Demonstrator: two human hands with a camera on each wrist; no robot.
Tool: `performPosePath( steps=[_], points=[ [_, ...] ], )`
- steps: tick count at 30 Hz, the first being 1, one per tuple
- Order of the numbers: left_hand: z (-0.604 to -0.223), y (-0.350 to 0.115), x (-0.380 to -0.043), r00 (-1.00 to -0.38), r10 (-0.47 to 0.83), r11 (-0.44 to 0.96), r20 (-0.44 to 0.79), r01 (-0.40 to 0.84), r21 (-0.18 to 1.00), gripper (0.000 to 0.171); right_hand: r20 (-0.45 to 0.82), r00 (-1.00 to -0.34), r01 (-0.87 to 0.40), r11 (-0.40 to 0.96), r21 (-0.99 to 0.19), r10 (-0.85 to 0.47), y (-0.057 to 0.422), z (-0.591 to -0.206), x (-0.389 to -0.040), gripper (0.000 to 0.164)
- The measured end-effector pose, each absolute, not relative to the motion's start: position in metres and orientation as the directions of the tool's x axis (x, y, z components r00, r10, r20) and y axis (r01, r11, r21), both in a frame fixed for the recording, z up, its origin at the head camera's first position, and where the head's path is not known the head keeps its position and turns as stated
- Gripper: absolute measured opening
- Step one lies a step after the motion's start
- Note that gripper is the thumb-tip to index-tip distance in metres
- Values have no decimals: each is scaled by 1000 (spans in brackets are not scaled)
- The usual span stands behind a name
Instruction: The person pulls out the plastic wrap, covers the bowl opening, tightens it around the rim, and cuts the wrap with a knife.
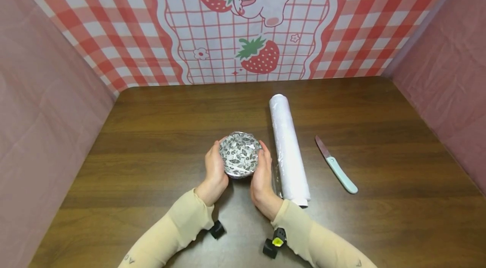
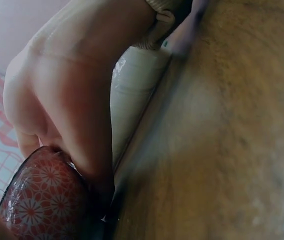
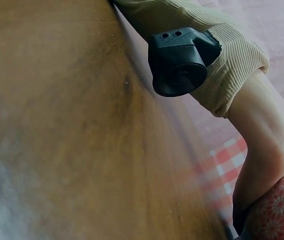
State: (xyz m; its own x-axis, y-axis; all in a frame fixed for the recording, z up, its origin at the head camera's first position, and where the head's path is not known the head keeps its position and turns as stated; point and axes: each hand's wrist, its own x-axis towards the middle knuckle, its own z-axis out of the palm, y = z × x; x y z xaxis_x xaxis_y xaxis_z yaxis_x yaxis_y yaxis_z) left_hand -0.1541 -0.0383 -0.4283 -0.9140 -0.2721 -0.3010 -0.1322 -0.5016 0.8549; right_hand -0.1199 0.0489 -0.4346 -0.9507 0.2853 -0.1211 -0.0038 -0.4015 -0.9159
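Note:
A round bowl (image 1: 239, 154) is near the middle of the table, with a grey-and-white leaf pattern on top under a shiny layer of clear film. Its outer wall (image 2: 47, 205) is red with white flowers, and part of that wall (image 3: 279, 215) also appears in the right wrist view. My left hand (image 1: 215, 171) cups the bowl's left side. Opposite it, my right hand (image 1: 263, 177) holds the right side, fingers along the wall; the left wrist view looks across at this right hand (image 2: 62, 95). The fingers' undersides are hidden.
Just right of my right hand lies a long white roll of cling film (image 1: 290, 154). Further right is a knife (image 1: 336, 166) with a pale blue handle. A checked strawberry-print cloth (image 1: 262, 55) hangs behind the wooden table (image 1: 159, 145).

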Motion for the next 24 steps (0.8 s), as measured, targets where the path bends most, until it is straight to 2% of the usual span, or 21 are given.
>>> performPosePath(
  steps=[8,24],
  points=[
    [-432,-38,-155,-920,-287,-489,-268,-100,867,41,-190,-944,69,-404,-912,269,49,-434,-117,48],
    [-426,-41,-153,-933,-247,-496,-264,-112,861,41,-213,-952,124,-357,-926,222,53,-428,-116,51]
  ],
)
